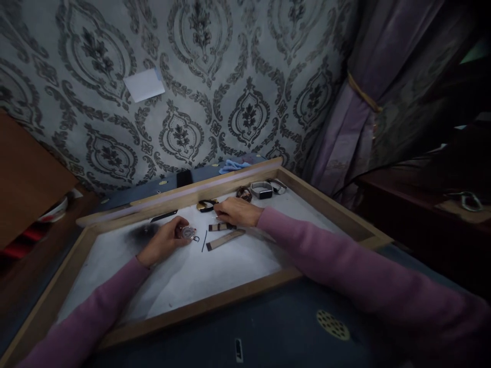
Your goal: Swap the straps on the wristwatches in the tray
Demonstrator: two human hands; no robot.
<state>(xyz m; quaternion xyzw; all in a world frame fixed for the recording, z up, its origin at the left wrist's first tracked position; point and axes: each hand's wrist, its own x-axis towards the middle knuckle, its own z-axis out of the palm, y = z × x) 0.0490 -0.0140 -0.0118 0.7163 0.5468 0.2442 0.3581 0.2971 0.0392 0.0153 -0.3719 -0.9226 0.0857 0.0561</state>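
Patterned wallpaper (215, 102) with a white paper (144, 85), purple curtain (345, 138) — gathered by a gold tieback (362, 94)

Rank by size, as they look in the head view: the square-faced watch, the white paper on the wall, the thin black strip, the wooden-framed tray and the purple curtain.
From largest to smallest:
1. wooden-framed tray
2. purple curtain
3. white paper
4. square-faced watch
5. thin black strip

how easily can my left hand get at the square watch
Probably not easily: the left hand holds a round watch, and the right hand sits across the direct way to the square watch.
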